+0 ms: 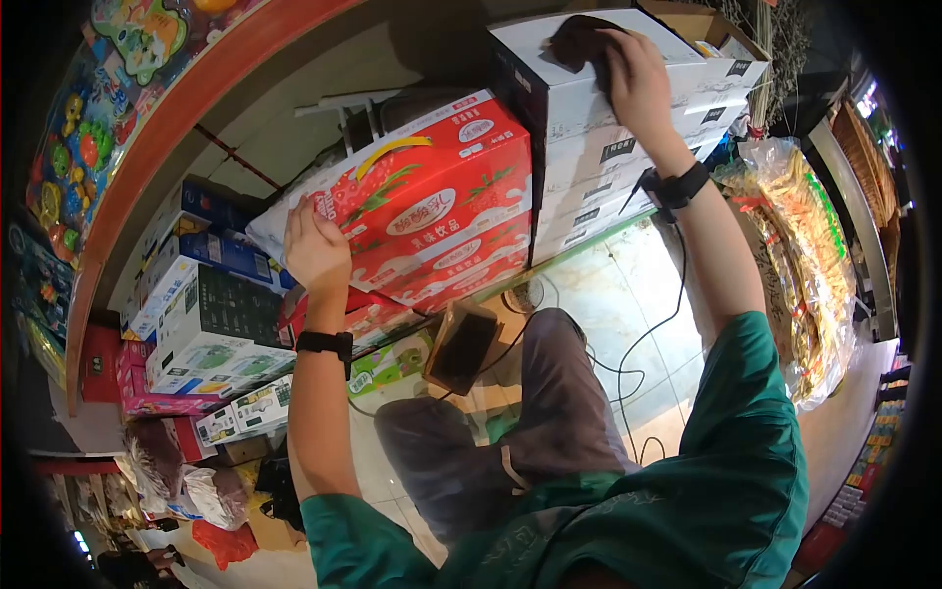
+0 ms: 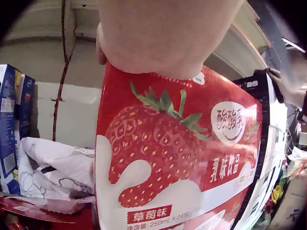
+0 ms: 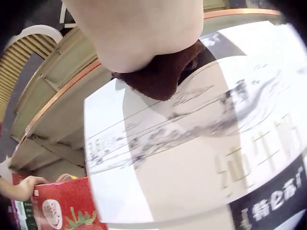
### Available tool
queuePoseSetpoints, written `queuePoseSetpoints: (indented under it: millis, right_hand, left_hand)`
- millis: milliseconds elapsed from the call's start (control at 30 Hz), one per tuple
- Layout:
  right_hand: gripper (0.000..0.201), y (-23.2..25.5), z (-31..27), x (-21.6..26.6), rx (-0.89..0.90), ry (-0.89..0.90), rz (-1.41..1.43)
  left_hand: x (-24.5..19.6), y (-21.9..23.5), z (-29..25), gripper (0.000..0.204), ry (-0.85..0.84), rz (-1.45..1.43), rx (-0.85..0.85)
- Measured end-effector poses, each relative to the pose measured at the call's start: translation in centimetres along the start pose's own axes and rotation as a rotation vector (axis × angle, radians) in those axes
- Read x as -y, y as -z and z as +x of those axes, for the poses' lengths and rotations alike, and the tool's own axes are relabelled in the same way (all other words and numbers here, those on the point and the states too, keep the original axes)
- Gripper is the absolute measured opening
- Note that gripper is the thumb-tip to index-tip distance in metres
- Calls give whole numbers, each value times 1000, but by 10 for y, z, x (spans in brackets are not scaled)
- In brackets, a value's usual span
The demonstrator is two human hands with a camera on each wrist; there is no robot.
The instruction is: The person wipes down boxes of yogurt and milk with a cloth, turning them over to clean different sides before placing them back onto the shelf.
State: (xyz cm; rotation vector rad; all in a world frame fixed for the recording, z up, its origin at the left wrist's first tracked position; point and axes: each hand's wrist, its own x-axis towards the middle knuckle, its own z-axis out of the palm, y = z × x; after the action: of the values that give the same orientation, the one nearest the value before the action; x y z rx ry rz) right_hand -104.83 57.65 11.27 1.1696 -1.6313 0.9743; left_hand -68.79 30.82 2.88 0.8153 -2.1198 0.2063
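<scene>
A dark brown cloth [image 1: 579, 42] lies on the top of a white carton [image 1: 603, 83], the uppermost of a stack. The right hand [image 1: 638, 86] grips this cloth; in the right wrist view the brown cloth [image 3: 160, 79] hangs at the carton's edge, the fingers hidden behind the wrist. Beside the white stack stand red strawberry drink cartons [image 1: 432, 201]. The left hand [image 1: 317, 250] holds the top edge of the upper red carton near its left end, fingers bent over it. The left wrist view shows the red carton's strawberry face [image 2: 158, 148] close below this hand.
Blue and green cartons [image 1: 231, 319] stand left of the red ones. A dark device [image 1: 463, 348] sits on a box by the knees, with black cables across the tiled floor [image 1: 643, 285]. Plastic-wrapped goods [image 1: 800, 255] are at the right, and a curved shelf edge [image 1: 128, 157] at the left.
</scene>
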Motion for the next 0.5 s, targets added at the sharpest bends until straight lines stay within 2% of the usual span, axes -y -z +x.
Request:
queuePoseSetpoints:
  millis: [167, 233, 300, 367, 400, 467, 500]
  right_hand:
    - [20, 31, 2, -58, 93, -105, 4]
    - [20, 34, 0, -66, 83, -112, -4]
    - [21, 32, -1, -67, 63, -112, -2]
    - [21, 30, -3, -67, 49, -124, -2]
    - [21, 30, -2, -66, 41, -129, -1]
    - [22, 33, -2, -62, 76, -146, 0]
    - [22, 33, -2, -63, 81, -144, 6]
  left_hand:
    - [-21, 22, 20, 29, 64, 188, 246]
    - [-46, 22, 43, 30, -33, 28, 228]
    - [-88, 14, 74, 31, -104, -229, 203]
    - [-152, 5, 108, 34, -172, -502, 187]
    - [-185, 6, 125, 37, -185, -582, 232]
    - [-235, -19, 152, 45, -236, -642, 214]
    - [-253, -30, 162, 48, -222, -627, 334]
